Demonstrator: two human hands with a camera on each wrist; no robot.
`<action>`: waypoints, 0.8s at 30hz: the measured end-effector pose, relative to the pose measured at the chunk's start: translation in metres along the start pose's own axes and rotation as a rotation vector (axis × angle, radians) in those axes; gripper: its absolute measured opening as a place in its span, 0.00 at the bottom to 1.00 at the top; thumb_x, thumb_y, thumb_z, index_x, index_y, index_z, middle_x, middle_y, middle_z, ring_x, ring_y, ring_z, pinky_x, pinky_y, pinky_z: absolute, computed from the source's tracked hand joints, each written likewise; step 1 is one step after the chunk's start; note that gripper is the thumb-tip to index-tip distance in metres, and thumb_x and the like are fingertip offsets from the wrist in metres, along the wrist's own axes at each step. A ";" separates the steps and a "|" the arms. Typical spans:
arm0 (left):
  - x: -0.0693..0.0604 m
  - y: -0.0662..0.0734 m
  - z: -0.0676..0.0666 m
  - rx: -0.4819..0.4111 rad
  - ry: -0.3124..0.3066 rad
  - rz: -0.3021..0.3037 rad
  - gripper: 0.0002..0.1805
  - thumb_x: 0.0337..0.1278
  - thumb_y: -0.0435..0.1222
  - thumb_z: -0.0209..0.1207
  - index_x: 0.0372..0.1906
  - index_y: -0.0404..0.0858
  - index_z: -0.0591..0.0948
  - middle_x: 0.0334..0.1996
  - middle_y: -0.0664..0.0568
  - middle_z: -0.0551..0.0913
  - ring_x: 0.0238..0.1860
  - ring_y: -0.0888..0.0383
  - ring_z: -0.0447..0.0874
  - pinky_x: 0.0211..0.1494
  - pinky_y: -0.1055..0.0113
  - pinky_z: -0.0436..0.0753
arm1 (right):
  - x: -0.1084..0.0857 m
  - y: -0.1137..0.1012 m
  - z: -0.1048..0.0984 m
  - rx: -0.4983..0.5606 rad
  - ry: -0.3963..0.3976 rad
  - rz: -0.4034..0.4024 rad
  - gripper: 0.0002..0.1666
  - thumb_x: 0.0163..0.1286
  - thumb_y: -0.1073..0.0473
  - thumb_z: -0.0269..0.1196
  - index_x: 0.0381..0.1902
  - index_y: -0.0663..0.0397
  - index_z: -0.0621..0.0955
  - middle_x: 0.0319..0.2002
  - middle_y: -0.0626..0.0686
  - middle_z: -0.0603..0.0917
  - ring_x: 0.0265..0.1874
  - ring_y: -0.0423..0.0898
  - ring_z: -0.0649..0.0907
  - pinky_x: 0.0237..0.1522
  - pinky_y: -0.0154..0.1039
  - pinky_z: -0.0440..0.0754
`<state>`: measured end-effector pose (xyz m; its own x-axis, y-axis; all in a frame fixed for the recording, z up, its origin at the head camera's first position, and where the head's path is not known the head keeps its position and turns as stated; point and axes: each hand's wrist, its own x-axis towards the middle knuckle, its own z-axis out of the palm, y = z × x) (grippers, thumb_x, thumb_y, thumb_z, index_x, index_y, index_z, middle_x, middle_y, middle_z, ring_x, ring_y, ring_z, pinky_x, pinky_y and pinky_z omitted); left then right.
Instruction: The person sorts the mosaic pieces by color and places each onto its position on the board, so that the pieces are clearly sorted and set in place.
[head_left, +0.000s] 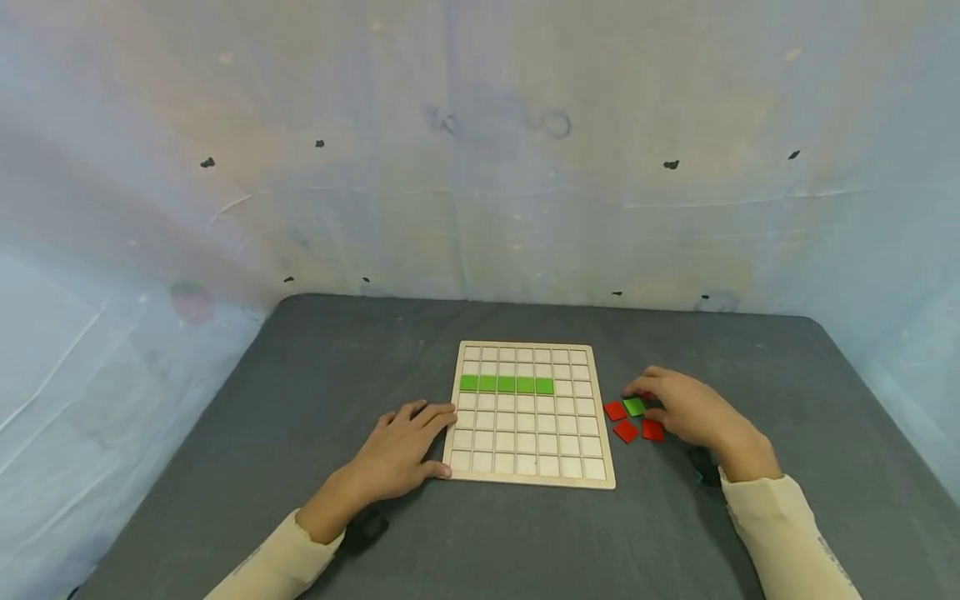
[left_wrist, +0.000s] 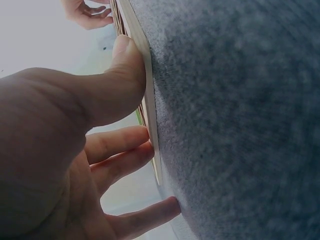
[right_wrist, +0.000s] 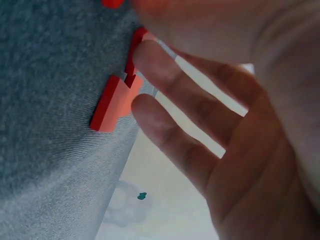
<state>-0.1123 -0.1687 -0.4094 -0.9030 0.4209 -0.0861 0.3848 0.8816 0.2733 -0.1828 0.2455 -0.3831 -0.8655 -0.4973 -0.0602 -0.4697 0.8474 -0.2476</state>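
A pale wooden grid board (head_left: 528, 483) lies flat on the table, with a row of green square tiles (head_left: 506, 384) in its third row from the far side. Along the board's left edge rests my left hand (head_left: 397, 450), fingers extended and thumb near the front corner; in the left wrist view the thumb (left_wrist: 122, 80) touches the rim. My right hand (head_left: 693, 408) hovers low over loose tiles right of the board, thumb and fingers spread around them. A loose green tile (head_left: 633, 407) lies by its fingertips, among several red tiles (head_left: 626, 431). Some red tiles (right_wrist: 112, 102) show below the fingers in the right wrist view.
The dark grey tabletop (head_left: 525, 542) extends around the board. A pale sheet (head_left: 480, 167) with dark spots hangs behind the table and at both sides. Dark wrist devices (head_left: 365, 529) sit under both wrists.
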 end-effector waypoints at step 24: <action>0.001 0.001 -0.001 0.003 -0.006 -0.008 0.43 0.52 0.56 0.67 0.73 0.50 0.68 0.75 0.58 0.64 0.75 0.40 0.61 0.67 0.32 0.66 | -0.001 0.003 0.002 0.019 -0.004 0.024 0.22 0.64 0.62 0.70 0.57 0.46 0.84 0.46 0.49 0.82 0.39 0.43 0.80 0.40 0.42 0.81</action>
<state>-0.1126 -0.1676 -0.4086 -0.9050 0.4148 -0.0940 0.3780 0.8858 0.2694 -0.1824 0.2480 -0.3857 -0.8756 -0.4780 -0.0699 -0.4459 0.8552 -0.2642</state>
